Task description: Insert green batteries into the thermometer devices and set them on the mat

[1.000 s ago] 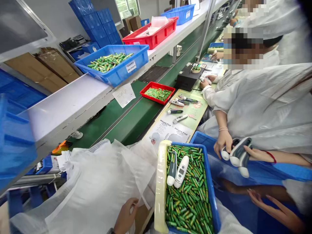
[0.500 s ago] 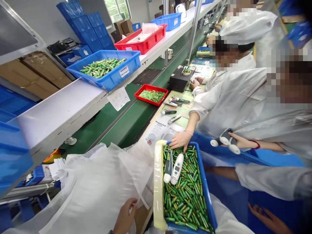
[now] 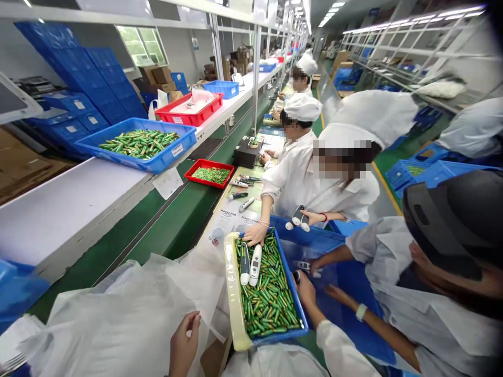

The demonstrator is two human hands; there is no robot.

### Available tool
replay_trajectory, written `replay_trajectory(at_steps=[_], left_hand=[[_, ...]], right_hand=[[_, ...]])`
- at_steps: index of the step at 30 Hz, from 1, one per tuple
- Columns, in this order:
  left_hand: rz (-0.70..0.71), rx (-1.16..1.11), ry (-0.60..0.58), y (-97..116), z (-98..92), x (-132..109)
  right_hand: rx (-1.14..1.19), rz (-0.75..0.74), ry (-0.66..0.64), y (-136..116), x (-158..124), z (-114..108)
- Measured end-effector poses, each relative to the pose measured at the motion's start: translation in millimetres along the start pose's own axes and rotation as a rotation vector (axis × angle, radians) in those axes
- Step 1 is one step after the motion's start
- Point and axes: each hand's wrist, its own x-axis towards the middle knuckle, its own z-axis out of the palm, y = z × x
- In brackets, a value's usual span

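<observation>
A blue bin [image 3: 293,277] full of green batteries [image 3: 271,309] sits in front of me. A white thermometer [image 3: 255,265] and a grey-and-white thermometer [image 3: 244,264] with its battery slot uncovered lie on the batteries. My left hand [image 3: 184,340] hovers left of the bin over white sheeting, fingers loosely curled in, nothing visible in them. By the bin's right edge, my right hand [image 3: 306,291] is closed around a thermometer whose dark end [image 3: 296,276] shows; the rest is hidden. A co-worker's hand [image 3: 255,233] reaches into the bin's far end.
Another co-worker's hand [image 3: 315,267] is close to my right hand, above a large blue crate [image 3: 346,309]. Several thermometers [image 3: 246,203] lie on the bench beyond. A red tray [image 3: 209,173] of batteries stands by the green conveyor [image 3: 168,209]; a blue battery bin [image 3: 157,163] is on the shelf.
The view has tilted up and turned right. My right hand, out of sight before, now shows beside the bin with a thermometer. My left hand remains loosely curled. The co-worker at right has come into view.
</observation>
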Motion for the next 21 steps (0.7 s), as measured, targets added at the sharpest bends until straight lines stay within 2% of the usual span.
replay_trajectory(at_steps=[3,6,8,11,14,17,19,21], left_hand=[[0.084,-0.042,0.051,27,5.3,1],[0.254,-0.059,0.033,66,18.1,-6],[0.393,-0.084,-0.043,98,29.6,-15],[0.594,-0.145,-0.238,156,46.9,-29],[0.723,-0.186,-0.52,222,58.9,-40],[0.699,-0.297,-0.79,273,64.2,-49],[0.581,-0.381,-0.972,287,66.6,-55],[0.437,-0.455,-1.05,283,70.5,-62]], right_hand=[[-0.088,-0.09,0.128,8,-18,-17],[-0.121,-0.217,0.279,-1,-40,-44],[-0.133,-0.308,0.35,-16,-54,-70],[-0.093,-0.408,0.403,-52,-72,-114],[0.033,-0.498,0.304,-97,-87,-155],[0.228,-0.538,0.119,-137,-98,-180],[0.337,-0.512,0.033,-157,-104,-184],[0.414,-0.479,-0.039,-167,-109,-180]])
